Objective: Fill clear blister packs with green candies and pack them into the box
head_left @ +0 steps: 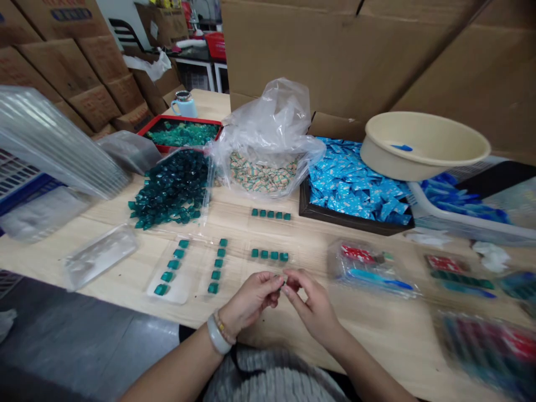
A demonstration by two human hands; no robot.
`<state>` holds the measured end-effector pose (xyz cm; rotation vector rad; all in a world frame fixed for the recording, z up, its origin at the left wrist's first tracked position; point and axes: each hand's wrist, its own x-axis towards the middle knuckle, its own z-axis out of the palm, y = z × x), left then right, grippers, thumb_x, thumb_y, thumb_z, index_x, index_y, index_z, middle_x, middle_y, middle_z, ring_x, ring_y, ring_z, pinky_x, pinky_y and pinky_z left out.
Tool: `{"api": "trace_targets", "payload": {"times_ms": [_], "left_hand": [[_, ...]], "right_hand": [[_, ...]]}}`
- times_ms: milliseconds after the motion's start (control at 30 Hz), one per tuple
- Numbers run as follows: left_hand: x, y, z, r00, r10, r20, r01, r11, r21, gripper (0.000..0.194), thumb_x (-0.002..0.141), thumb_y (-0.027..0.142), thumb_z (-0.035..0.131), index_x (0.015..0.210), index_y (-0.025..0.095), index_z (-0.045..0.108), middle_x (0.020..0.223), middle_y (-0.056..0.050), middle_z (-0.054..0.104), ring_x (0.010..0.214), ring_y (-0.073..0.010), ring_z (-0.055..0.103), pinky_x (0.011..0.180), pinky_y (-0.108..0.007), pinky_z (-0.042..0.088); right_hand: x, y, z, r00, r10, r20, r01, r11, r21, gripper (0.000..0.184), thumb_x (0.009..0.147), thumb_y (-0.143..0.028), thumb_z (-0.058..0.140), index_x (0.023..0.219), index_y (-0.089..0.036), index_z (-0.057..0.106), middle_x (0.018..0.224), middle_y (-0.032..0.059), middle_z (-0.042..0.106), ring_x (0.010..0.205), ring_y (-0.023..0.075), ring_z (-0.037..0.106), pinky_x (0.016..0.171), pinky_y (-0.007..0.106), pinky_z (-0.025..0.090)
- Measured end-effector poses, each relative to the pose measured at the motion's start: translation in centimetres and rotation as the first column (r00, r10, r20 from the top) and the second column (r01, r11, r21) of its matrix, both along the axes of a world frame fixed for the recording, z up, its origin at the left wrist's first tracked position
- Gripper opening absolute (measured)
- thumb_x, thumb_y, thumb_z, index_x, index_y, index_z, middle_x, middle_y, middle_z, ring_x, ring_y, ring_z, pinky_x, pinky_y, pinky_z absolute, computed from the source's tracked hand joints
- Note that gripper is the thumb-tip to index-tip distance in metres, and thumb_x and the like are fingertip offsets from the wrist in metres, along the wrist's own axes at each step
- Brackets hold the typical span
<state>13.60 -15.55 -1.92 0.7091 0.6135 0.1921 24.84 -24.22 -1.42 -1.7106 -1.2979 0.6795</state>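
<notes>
The left hand (251, 298) and right hand (312, 307) curl narrowly, their fingertips meeting on a tiny dark-green piece (283, 283), mostly hidden, held up off the table for close handling. Just ahead, small teal square packets (270, 255) lie in spaced straight rows on the pale wooden table (377, 346), seemingly kept apart from a loose dark-teal heap (171, 187) for easy counting.
</notes>
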Motion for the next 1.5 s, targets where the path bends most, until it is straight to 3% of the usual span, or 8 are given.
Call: {"api": "trace_targets", "payload": {"times_ms": [200, 300, 400, 533, 933, 1200, 1400, 1500], "left_hand": [[0.7, -0.7, -0.8, 0.986, -0.089, -0.144, 0.138, 0.912, 0.386, 0.033, 0.073, 0.044, 0.050, 0.077, 0.013, 0.058, 0.061, -0.001, 0.051, 0.055, -0.0098, 0.045, 0.052, -0.022, 0.035], [0.6, 0.6, -0.8, 0.963, 0.031, -0.267, 0.218, 0.493, 0.842, 0.023, 0.077, 0.030, 0.049, 0.094, 0.018, 0.057, 0.087, -0.006, 0.057, 0.083, -0.0167, 0.050, 0.076, -0.030, 0.039], [0.7, 1.6, -1.2, 0.923, 0.105, -0.369, 0.366, 0.048, 0.929, 0.025, 0.074, 0.022, 0.053, 0.098, 0.019, 0.056, 0.106, -0.008, 0.051, 0.103, -0.0215, 0.041, 0.090, -0.037, 0.031], [0.5, 1.7, -2.0, 0.874, 0.111, -0.473, 0.486, -0.199, 0.851, 0.015, 0.068, 0.022, 0.060, 0.082, 0.017, 0.058, 0.112, -0.008, 0.046, 0.109, -0.0239, 0.035, 0.092, -0.038, 0.030], [0.2, 1.7, -3.2, 0.880, 0.088, -0.466, 0.468, -0.325, 0.822, 0.006, 0.077, 0.017, 0.050, 0.078, 0.017, 0.056, 0.101, -0.006, 0.049, 0.107, -0.0206, 0.034, 0.086, -0.036, 0.035], [0.3, 0.8, -4.0, 0.905, 0.113, -0.409, 0.418, -0.411, 0.810, 0.010, 0.080, 0.019, 0.045, 0.082, 0.017, 0.055, 0.103, -0.006, 0.049, 0.110, -0.0215, 0.034, 0.092, -0.038, 0.032], [0.0, 1.3, -1.6, 0.923, -0.035, -0.382, 0.357, -0.285, 0.889, 0.015, 0.083, 0.017, 0.037, 0.085, 0.016, 0.052, 0.097, -0.006, 0.053, 0.097, -0.0169, 0.043, 0.088, -0.035, 0.037], [-0.8, 1.7, -0.1, 0.897, -0.188, -0.400, 0.357, -0.226, 0.906, 0.019, 0.085, 0.017, 0.033, 0.087, 0.017, 0.051, 0.094, -0.005, 0.054, 0.088, -0.0142, 0.048, 0.082, -0.031, 0.041]], "right_hand": [[2.2, -1.3, -0.7, 0.992, -0.002, 0.125, 0.012, 0.997, -0.074, 0.011, 0.079, -0.025, 0.046, 0.084, -0.022, 0.056, 0.074, 0.0036, 0.060, 0.068, 0.0163, 0.056, 0.062, 0.029, 0.046], [4.1, 0.1, -1.4, 0.942, -0.014, 0.335, 0.055, 0.992, -0.113, 0.013, 0.079, -0.022, 0.045, 0.085, -0.020, 0.056, 0.079, 0.0056, 0.059, 0.071, 0.0173, 0.055, 0.064, 0.030, 0.045], [5.3, 2.2, -2.0, 0.827, 0.097, 0.554, 0.057, 0.966, -0.254, 0.014, 0.078, -0.016, 0.044, 0.083, -0.018, 0.058, 0.083, 0.0078, 0.058, 0.080, 0.0197, 0.053, 0.069, 0.030, 0.043], [5.8, 3.6, -2.5, 0.762, 0.185, 0.621, 0.051, 0.938, -0.342, 0.015, 0.077, -0.012, 0.044, 0.081, -0.017, 0.057, 0.083, 0.0076, 0.057, 0.083, 0.0188, 0.052, 0.072, 0.028, 0.041], [7.2, 4.0, -3.6, 0.772, 0.212, 0.599, -0.034, 0.955, -0.295, 0.019, 0.078, -0.012, 0.043, 0.086, -0.016, 0.059, 0.086, 0.0070, 0.056, 0.084, 0.0165, 0.050, 0.075, 0.027, 0.040], [6.0, 3.0, -3.8, 0.732, 0.099, 0.674, 0.105, 0.961, -0.255, 0.034, 0.076, -0.015, 0.045, 0.109, -0.014, 0.054, 0.100, 0.0116, 0.057, 0.094, 0.0222, 0.050, 0.082, 0.034, 0.039], [4.7, -1.9, -3.1, 0.762, 0.136, 0.633, -0.098, 0.991, -0.095, 0.056, 0.072, -0.032, 0.056, 0.124, -0.018, 0.040, 0.123, 0.0126, 0.043, 0.110, 0.0269, 0.039, 0.089, 0.043, 0.035], [4.7, -2.7, -3.4, 0.803, 0.100, 0.587, -0.105, 0.994, -0.027, 0.035, 0.076, -0.021, 0.050, 0.111, -0.020, 0.051, 0.115, 0.0094, 0.052, 0.105, 0.0225, 0.045, 0.086, 0.040, 0.038]]}}
